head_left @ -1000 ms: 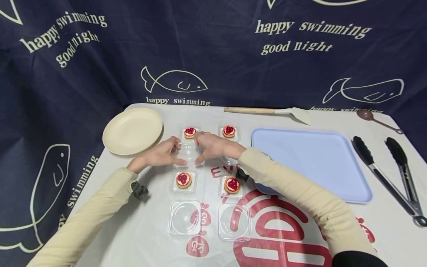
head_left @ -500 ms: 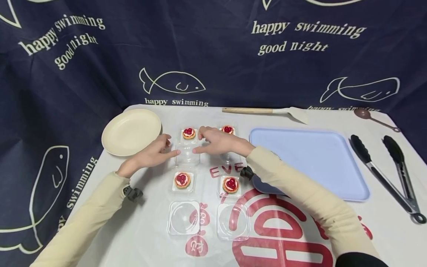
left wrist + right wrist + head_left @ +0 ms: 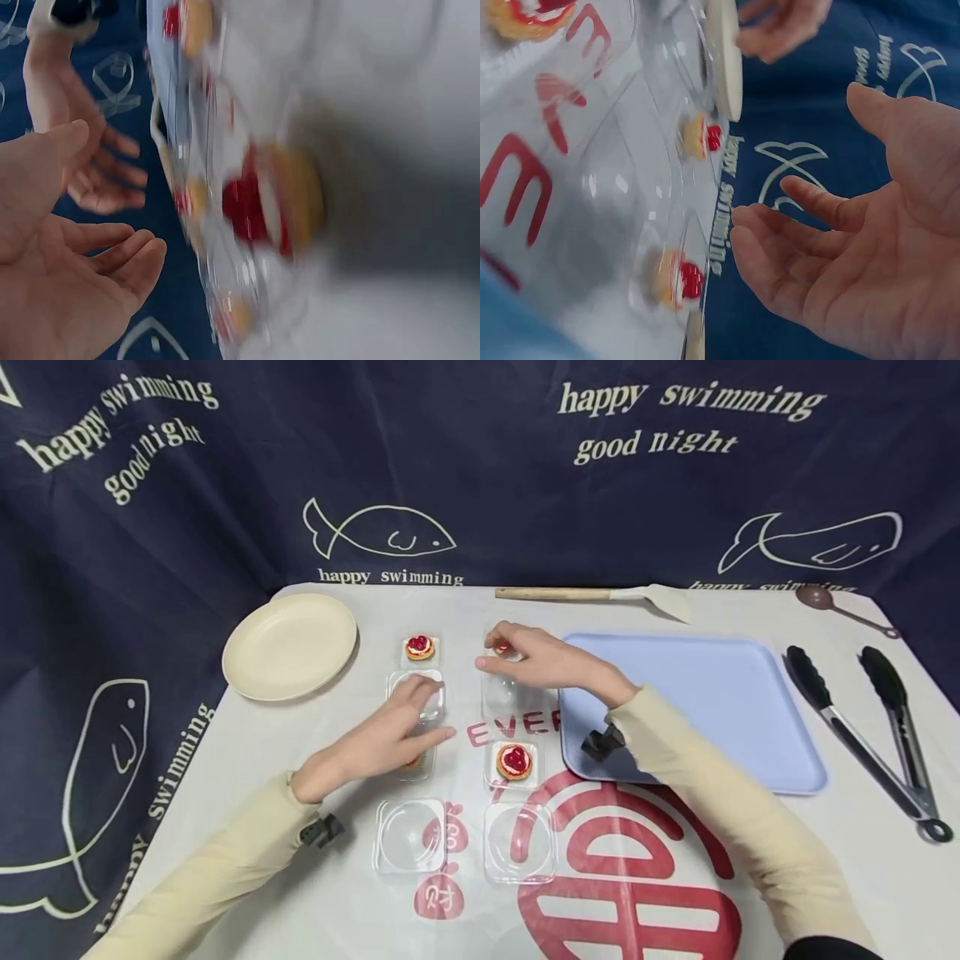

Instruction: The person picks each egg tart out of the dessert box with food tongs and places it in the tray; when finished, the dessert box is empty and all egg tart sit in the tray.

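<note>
On my head feed I read "happy swimming" and "good night" in pale letters on the dark blue curtain (image 3: 510,485); red lettering (image 3: 513,727) beginning "EVE" runs across the white surface (image 3: 262,843), near a large red emblem (image 3: 630,935); a cream plate (image 3: 290,647) sits at far left, a blue tray (image 3: 675,710) at right with tongs (image 3: 872,758) beside it; four clear containers (image 3: 519,843) lie open in two columns between plate and tray, each with a red-topped tart (image 3: 514,762) in its far half and its lid towards me; the left hand (image 3: 375,743) hovers over the left column, partly covering the near tart, fingers spread and gripping nothing; the right hand (image 3: 540,656) partly covers the far-right tart, its fingers loosely bent, likewise holding nothing; I cannot tell whether either touches plastic.
</note>
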Demonstrator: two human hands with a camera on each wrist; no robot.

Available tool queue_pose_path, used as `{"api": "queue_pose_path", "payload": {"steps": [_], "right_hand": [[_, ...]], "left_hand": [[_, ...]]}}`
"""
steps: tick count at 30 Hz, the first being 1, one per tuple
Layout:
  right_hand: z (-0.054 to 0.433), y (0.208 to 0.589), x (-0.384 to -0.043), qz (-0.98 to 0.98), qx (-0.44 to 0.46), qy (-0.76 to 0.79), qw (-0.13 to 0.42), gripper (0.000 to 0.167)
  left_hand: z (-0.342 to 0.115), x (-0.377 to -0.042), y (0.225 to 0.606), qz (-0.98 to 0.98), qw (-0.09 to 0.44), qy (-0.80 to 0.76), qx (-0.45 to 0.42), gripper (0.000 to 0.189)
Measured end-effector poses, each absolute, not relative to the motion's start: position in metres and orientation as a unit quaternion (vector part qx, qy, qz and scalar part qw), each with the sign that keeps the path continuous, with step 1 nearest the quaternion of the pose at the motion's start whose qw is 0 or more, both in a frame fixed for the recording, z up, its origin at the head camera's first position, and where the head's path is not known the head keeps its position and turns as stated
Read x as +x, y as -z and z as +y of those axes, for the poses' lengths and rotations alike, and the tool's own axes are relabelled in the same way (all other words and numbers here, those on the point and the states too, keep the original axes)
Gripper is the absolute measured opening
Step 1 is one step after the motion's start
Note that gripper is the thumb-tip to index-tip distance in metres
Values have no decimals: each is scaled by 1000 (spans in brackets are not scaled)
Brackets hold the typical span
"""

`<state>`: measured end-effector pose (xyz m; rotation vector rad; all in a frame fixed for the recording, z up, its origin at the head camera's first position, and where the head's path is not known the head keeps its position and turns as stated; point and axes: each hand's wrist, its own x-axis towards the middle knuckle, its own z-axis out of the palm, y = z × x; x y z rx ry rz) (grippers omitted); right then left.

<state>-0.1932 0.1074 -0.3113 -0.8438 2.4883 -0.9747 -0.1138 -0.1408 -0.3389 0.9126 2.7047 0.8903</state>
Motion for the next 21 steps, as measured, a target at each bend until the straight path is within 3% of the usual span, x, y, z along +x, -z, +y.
{"api": "queue_pose_path", "payload": {"steps": [13,21], "right_hand": [[184,311,-174,888,-215,378,149,43],[242,309,-157,900,-157,398,82,46]], "left_hand": [[-92,-102,354,886,139,-251,364,65],[-84,-95,364,891,140,-251,351,72]]}}
